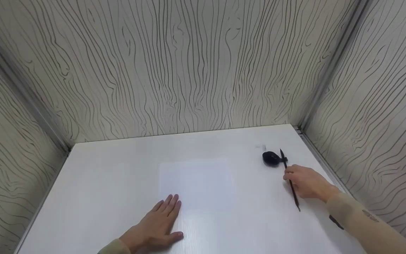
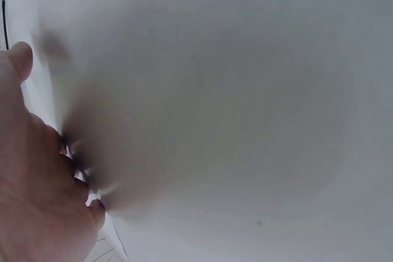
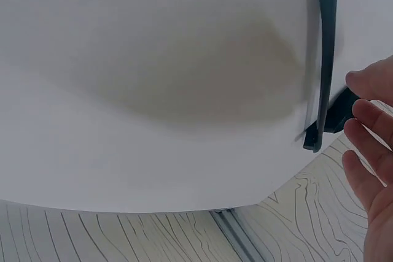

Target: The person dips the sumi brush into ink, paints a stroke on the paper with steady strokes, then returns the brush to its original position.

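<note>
My left hand (image 1: 159,224) lies flat, its fingertips over the near left part of a white sheet of paper (image 1: 203,183). The left wrist view shows its fingers (image 2: 43,157) at the left edge. On the right, a slim dark brush (image 1: 294,195) lies slanted, its far end across a short projection of a black rounded dish (image 1: 271,158). My right hand (image 1: 307,181) is at the middle of the brush, its fingers overlapping it in the head view. In the right wrist view, a gap shows between the loosely bent fingers (image 3: 371,142) and the brush (image 3: 327,53).
The white table (image 1: 93,190) is enclosed by wood-grain patterned walls (image 1: 189,63) at the back and both sides. Metal posts (image 1: 333,67) stand in the back corners. A faint grey mark (image 1: 264,147) shows behind the dish.
</note>
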Tool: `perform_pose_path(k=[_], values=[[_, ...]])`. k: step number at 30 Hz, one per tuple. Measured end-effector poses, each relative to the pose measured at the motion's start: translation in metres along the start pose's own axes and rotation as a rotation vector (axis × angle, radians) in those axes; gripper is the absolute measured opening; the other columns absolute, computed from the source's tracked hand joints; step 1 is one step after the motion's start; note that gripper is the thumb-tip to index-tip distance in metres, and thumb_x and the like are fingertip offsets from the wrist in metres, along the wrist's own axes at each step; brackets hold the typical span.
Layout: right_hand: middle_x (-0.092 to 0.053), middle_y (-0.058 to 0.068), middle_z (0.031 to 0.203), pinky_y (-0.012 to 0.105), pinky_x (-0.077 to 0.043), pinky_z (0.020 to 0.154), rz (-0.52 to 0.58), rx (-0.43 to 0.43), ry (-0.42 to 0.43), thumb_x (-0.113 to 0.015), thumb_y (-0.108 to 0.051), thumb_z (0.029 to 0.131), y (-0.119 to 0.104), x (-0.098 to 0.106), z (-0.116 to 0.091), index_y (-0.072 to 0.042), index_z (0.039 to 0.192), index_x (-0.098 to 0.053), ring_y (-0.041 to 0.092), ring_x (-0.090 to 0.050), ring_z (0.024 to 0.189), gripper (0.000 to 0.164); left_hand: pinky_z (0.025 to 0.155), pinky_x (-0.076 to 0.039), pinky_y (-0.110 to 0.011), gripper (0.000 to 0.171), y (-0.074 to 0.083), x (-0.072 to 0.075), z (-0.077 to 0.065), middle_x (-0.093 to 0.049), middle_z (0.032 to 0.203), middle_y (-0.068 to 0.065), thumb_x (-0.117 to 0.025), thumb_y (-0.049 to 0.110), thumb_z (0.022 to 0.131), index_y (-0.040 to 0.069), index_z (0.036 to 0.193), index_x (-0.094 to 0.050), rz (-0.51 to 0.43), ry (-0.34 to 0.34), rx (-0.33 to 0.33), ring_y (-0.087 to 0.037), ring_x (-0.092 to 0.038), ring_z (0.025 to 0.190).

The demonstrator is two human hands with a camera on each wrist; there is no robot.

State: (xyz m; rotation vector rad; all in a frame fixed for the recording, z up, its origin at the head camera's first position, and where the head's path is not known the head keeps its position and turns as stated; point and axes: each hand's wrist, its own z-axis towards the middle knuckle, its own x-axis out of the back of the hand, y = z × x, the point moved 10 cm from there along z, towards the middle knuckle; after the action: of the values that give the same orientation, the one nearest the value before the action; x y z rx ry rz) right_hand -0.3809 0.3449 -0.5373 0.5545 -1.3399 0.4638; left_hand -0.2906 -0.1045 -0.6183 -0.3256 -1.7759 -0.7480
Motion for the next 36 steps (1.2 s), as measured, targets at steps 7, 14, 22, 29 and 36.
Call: perform_pose_path(k=[7, 14, 22, 29, 36], values=[[-0.078, 0.008, 0.110, 0.047, -0.067, 0.089, -0.053, 0.122, 0.111, -0.079, 0.011, 0.084, 0.000, -0.003, -0.006, -0.010, 0.101, -0.080, 0.030, -0.074, 0.102, 0.027, 0.142, -0.020, -0.066, 0.106, -0.003, -0.003, 0.000, -0.012, 0.191, -0.016, -0.038, 0.079, 0.107, 0.003, 0.179, -0.021, 0.003, -0.013, 0.023, -0.041, -0.015, 0.178], [-0.076, 0.008, 0.109, 0.043, -0.067, 0.088, -0.129, 0.229, 0.176, -0.087, 0.009, 0.078, -0.001, -0.008, -0.009, -0.009, 0.100, -0.077, 0.029, -0.073, 0.100, 0.030, 0.142, -0.019, -0.066, 0.106, -0.004, -0.002, 0.000, -0.011, 0.191, -0.016, -0.038, 0.079, 0.107, 0.003, 0.179, -0.020, 0.001, -0.008, 0.024, -0.041, -0.014, 0.178], [-0.077, 0.006, 0.106, 0.038, -0.067, 0.090, -0.228, 0.308, 0.197, -0.092, 0.003, 0.078, -0.008, -0.014, -0.008, -0.009, 0.100, -0.078, 0.025, -0.073, 0.100, 0.029, 0.142, -0.021, -0.065, 0.104, -0.002, 0.000, 0.000, -0.014, 0.191, -0.017, -0.040, 0.076, 0.107, 0.002, 0.178, -0.022, 0.008, 0.006, 0.014, -0.042, -0.016, 0.178], [-0.076, 0.004, 0.102, 0.037, -0.066, 0.088, -0.251, 0.377, 0.229, -0.088, 0.004, 0.074, -0.011, -0.017, -0.009, -0.008, 0.099, -0.076, 0.024, -0.072, 0.096, 0.030, 0.141, -0.022, -0.066, 0.104, -0.001, 0.001, -0.001, -0.015, 0.190, -0.019, -0.043, 0.074, 0.108, 0.000, 0.177, -0.023, -0.002, 0.023, -0.003, -0.044, -0.018, 0.177], [-0.074, 0.004, 0.098, 0.035, -0.066, 0.085, -0.276, 0.416, 0.259, -0.083, 0.003, 0.074, -0.012, -0.021, -0.011, -0.009, 0.097, -0.074, 0.024, -0.072, 0.093, 0.028, 0.142, -0.021, -0.066, 0.104, -0.002, 0.000, 0.000, -0.014, 0.190, -0.018, -0.042, 0.075, 0.108, 0.000, 0.178, -0.022, -0.007, 0.018, -0.001, -0.043, -0.017, 0.178]])
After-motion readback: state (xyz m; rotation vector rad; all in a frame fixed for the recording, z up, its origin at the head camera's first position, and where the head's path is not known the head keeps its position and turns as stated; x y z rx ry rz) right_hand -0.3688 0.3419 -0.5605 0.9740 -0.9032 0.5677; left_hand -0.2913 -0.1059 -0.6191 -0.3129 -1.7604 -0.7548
